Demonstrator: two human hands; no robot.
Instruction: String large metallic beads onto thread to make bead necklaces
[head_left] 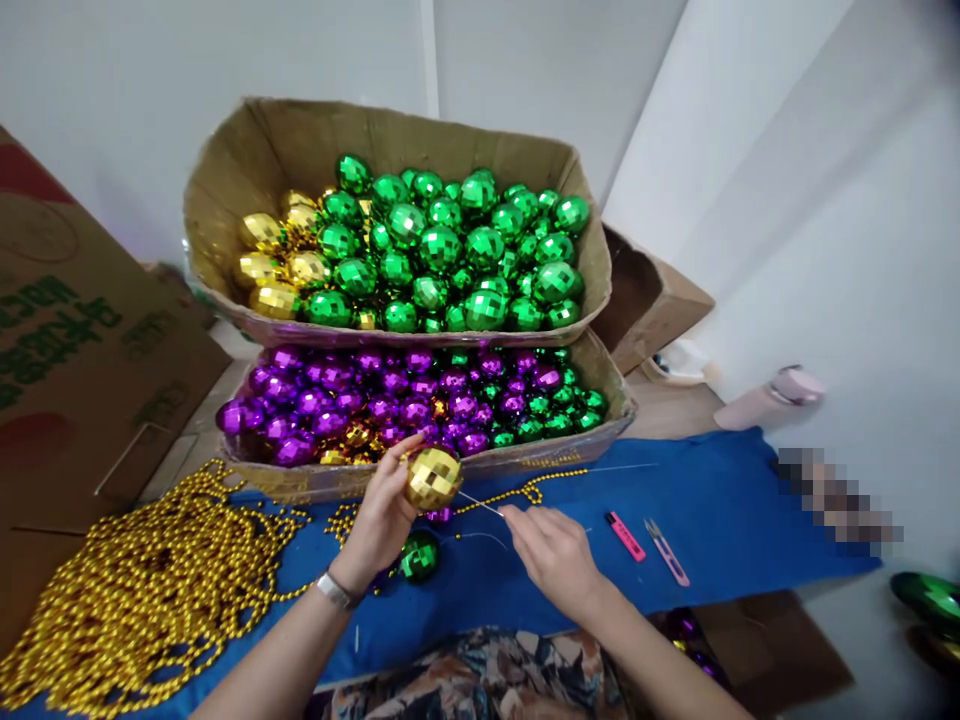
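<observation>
My left hand (384, 515) is closed around a gold mirrored ball (433, 478), held up just in front of the lower box. Thumb and fingers of my right hand (551, 555) pinch a thin pale string (480, 503) that runs to the ball's right side. Whether a tool is also in that pinch cannot be made out. Below the gold ball, a green mirrored ball (419, 556) lies on the blue cloth (600, 600), with a purple ball (439, 515) partly hidden above it. A strand of gold beads (517, 494) stretches to the right behind my hands.
A cardboard box (525, 145) of green and gold balls stands behind another box (300, 487) of purple and green ones. Gold bead strands (172, 590) heap at left. A pink cutter (625, 537), thread snips (666, 552) and a pink bottle (769, 398) are at right.
</observation>
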